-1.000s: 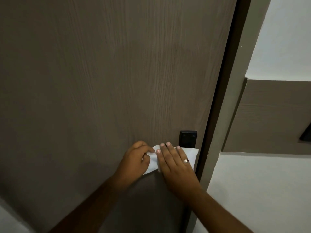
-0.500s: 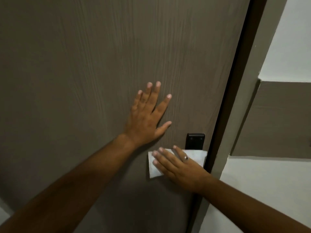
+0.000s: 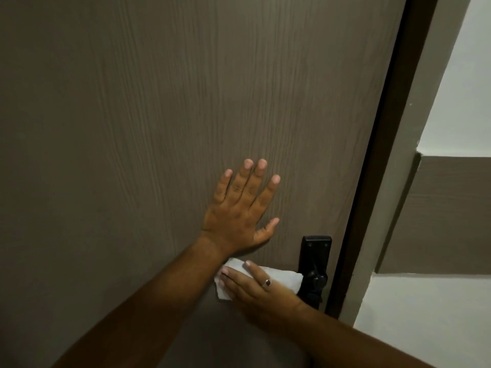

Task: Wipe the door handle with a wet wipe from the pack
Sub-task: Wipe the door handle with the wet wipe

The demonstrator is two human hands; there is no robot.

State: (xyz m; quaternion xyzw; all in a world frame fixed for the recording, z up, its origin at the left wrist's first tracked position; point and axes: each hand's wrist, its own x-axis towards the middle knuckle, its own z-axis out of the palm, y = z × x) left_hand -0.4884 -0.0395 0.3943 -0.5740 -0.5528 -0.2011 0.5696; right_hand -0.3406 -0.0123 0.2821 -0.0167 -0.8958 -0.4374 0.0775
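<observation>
A black door handle plate (image 3: 316,257) sits near the right edge of a brown wood-grain door (image 3: 172,115). The lever itself is hidden under a white wet wipe (image 3: 285,278), which is draped over it just left of the plate. My right hand (image 3: 261,289), with a ring on one finger, lies flat on the wipe and grips it around the lever. Above it, my left hand (image 3: 240,211) presses flat on the door with fingers spread, holding nothing. The wipe pack is not in view.
A dark door frame (image 3: 372,181) runs along the door's right edge. Beyond it is a white wall (image 3: 451,75) with a brown panel (image 3: 446,216).
My left hand let go of the wipe and rose to press flat on the door. My right hand stayed on the wipe over the lever, sliding slightly left and baring more of the plate.
</observation>
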